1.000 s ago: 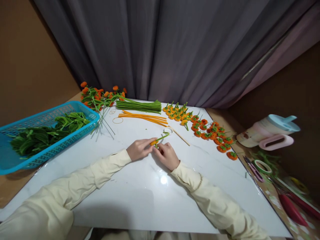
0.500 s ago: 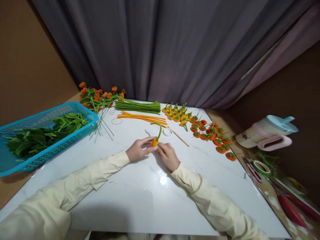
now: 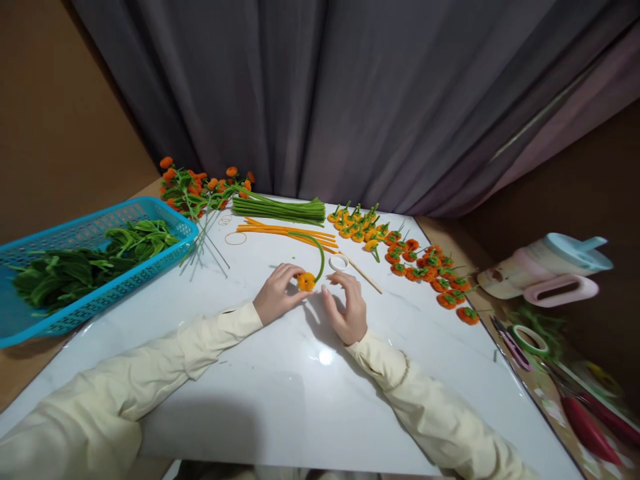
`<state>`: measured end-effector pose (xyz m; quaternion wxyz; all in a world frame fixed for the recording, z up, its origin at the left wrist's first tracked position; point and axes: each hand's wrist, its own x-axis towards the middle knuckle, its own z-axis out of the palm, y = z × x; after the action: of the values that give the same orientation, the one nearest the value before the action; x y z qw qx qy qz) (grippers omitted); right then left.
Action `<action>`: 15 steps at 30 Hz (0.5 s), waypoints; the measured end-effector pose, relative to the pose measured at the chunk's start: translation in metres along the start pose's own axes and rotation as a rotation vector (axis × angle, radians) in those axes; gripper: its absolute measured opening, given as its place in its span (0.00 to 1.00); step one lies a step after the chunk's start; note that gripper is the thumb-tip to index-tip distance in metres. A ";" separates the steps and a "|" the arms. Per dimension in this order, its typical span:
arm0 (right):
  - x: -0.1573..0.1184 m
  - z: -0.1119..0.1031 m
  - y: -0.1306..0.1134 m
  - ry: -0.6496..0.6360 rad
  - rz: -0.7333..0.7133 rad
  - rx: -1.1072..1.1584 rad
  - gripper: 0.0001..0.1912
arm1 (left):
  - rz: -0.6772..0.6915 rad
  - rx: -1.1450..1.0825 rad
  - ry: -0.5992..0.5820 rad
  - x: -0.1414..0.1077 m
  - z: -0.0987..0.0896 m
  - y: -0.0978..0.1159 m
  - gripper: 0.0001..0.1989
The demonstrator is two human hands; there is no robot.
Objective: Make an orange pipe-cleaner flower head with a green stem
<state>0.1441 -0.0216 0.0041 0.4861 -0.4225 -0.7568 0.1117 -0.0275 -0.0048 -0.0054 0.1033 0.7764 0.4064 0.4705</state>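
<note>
Between the thumb and fingers of my left hand (image 3: 278, 293) is a yellow-orange pipe-cleaner flower (image 3: 306, 282), its petals facing me. A green pipe-cleaner stem (image 3: 320, 257) curves up and back from behind it. Just to the right, my right hand (image 3: 346, 308) is held with thumb and fingers apart and nothing between them. Beyond the hands lie a bundle of orange pipe cleaners (image 3: 250, 229), a white ring-shaped roll (image 3: 339, 262) and a thin wooden stick (image 3: 367, 278).
At left stands a blue basket (image 3: 189, 235) of green leaves (image 3: 65, 277). Green pipe cleaners (image 3: 277, 210) and orange flowers on stems (image 3: 173, 175) lie at the back. Yellow flower heads (image 3: 357, 230) and orange ones (image 3: 427, 267) fill the right, near a tumbler (image 3: 540, 267) and scissors (image 3: 511, 343).
The flower has turned so its petals face me, and its stem now arcs behind to the right. My right hand has let go, moved slightly right and spread its fingers.
</note>
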 end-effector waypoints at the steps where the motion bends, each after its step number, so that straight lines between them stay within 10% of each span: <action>1: 0.000 0.000 -0.001 -0.029 0.022 0.030 0.06 | 0.033 0.026 -0.012 0.000 0.000 0.000 0.12; 7: 0.002 0.007 0.004 -0.197 0.383 0.387 0.15 | 0.111 0.062 -0.106 -0.001 -0.003 0.005 0.13; 15: 0.003 0.010 0.015 -0.236 0.525 0.619 0.21 | 0.081 -0.148 -0.137 -0.004 -0.003 0.002 0.17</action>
<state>0.1434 -0.0079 -0.0078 0.4552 -0.4191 -0.6047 0.5014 -0.0294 -0.0094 -0.0053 0.1687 0.8129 0.3307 0.4487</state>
